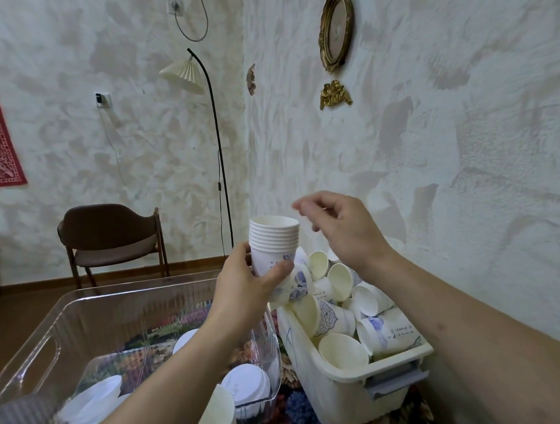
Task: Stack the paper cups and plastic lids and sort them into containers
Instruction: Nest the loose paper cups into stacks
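A: Why is the left hand [243,278] up in the air like that?

B: It grips a stack of nested paper cups [274,244] low on the bottom cup, thumb on one side and fingers [283,266] curled round the other. Holding it low leaves the open mouth on top free, so another cup can drop straight in. It is held upright above the gap between the two containers.

A: And the right hand [341,231]?

B: It hovers just beside the rim of the stack, fingers loosely bent and holding nothing that I can see; the fingertips are blurred. My guess is it sits between cups and will reach down for another.

A: Where do those come from?

B: From the white bin [340,400] below it, heaped with loose paper cups [340,280] lying every way. Loose like that they take up far more room than when nested.

A: And the lids?

B: Several white plastic lids [245,385] lie in the clear plastic tub [54,327] on the left, some overlapping near its right corner. Both containers rest on a flowered cloth [292,409] that covers the surface. Much of the heap looks unsorted yet.
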